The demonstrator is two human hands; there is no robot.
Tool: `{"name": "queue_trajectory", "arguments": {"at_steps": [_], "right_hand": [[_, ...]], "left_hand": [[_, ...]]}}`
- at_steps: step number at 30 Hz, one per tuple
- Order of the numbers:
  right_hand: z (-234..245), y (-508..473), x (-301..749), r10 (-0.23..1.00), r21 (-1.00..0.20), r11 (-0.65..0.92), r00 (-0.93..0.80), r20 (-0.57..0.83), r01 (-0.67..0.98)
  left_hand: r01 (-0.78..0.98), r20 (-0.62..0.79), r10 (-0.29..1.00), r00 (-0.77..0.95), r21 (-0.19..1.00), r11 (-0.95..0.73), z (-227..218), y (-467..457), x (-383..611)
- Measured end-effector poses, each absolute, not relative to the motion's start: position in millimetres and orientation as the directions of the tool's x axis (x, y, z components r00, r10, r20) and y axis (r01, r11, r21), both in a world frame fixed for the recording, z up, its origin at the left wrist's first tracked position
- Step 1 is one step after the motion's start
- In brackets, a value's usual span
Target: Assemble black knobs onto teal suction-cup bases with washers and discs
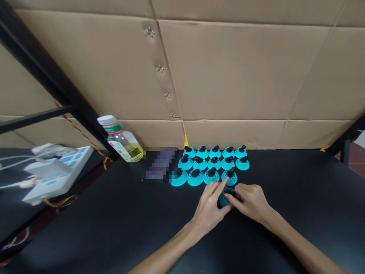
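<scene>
Here, left fingers (221,187) and right fingers (242,190) grasp one turquoise piece (222,199) (fourteen others (214,164) sit beyond).

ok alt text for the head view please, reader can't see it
A bare left hand and bare right hand hold a round, black-topped turquoise plastic-looking piece at a flat black tabletop. Beyond it, fourteen similar pieces stand in three rows before a brown cardboard wall.

Our bare left forearm (173,241) slants in from the near left, and our right forearm (296,238) from the near right. We curve our left hand (209,203), index finger (221,185) stretched toward the far right, thumb spread nearer. Our right hand (253,199) bends its fingers, its thumb pointing left, close to the left hand.
</scene>
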State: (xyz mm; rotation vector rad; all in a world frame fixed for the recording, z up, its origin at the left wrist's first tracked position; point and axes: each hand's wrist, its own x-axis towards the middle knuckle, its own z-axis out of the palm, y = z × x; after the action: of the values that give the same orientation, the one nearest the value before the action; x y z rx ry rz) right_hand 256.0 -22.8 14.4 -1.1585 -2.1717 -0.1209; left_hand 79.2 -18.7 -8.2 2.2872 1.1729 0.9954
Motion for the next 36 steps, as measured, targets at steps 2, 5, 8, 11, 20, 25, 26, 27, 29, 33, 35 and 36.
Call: {"name": "queue_trajectory", "arguments": {"at_steps": [2, 5, 8, 11, 20, 25, 26, 27, 29, 33, 35, 36], "right_hand": [[14.5, -22.9, 256.3, 0.706, -0.219, 0.602, -0.384, 0.595, 0.768], [14.9, -23.4, 256.3, 0.7, -0.216, 0.603, -0.38, 0.604, 0.768], [15.6, -23.9, 256.2, 0.706, -0.216, 0.599, -0.381, 0.596, 0.771], [16.0, -23.9, 256.1, 0.714, -0.217, 0.594, -0.383, 0.585, 0.775], [16.3, -24.7, 255.8, 0.719, -0.233, 0.591, -0.374, 0.585, 0.772], [17.0, -25.0, 255.7, 0.721, -0.236, 0.591, -0.374, 0.584, 0.771], [17.1, -25.1, 255.7, 0.722, -0.238, 0.591, -0.373, 0.583, 0.771], [17.2, -25.2, 255.6, 0.723, -0.239, 0.59, -0.372, 0.583, 0.772], [17.2, -25.3, 255.7, 0.722, -0.239, 0.589, -0.371, 0.584, 0.772], [16.7, -25.4, 256.1, 0.729, -0.24, 0.585, -0.372, 0.575, 0.774], [16.1, -25.2, 256.5, 0.729, -0.242, 0.588, -0.377, 0.572, 0.771], [15.7, -25.0, 256.7, 0.725, -0.238, 0.595, -0.385, 0.571, 0.768]], "left_hand": [[0.538, 0.422, 0.81, 0.407, 0.606, -0.586, -8.0, -18.8, 79.0], [0.535, 0.428, 0.804, 0.414, 0.6, -0.595, -7.1, -18.9, 79.1], [0.539, 0.427, 0.802, 0.418, 0.594, -0.597, -6.3, -18.8, 79.3], [0.543, 0.423, 0.802, 0.421, 0.591, -0.597, -6.1, -18.4, 79.2], [0.546, 0.432, 0.796, 0.425, 0.579, -0.605, -5.9, -18.1, 79.0], [0.552, 0.439, 0.792, 0.424, 0.568, -0.61, -4.2, -18.3, 79.6], [0.552, 0.437, 0.792, 0.425, 0.569, -0.61, -4.1, -18.3, 79.6], [0.55, 0.435, 0.792, 0.427, 0.571, -0.61, -4.1, -18.2, 79.5], [0.546, 0.433, 0.794, 0.427, 0.576, -0.608, -4.6, -17.9, 79.4], [0.537, 0.44, 0.794, 0.42, 0.585, -0.608, -5.5, -17.5, 79.0], [0.523, 0.432, 0.801, 0.416, 0.607, -0.599, -5.2, -17.6, 79.0], [0.513, 0.422, 0.807, 0.413, 0.625, -0.589, -4.8, -17.7, 79.0]]}}
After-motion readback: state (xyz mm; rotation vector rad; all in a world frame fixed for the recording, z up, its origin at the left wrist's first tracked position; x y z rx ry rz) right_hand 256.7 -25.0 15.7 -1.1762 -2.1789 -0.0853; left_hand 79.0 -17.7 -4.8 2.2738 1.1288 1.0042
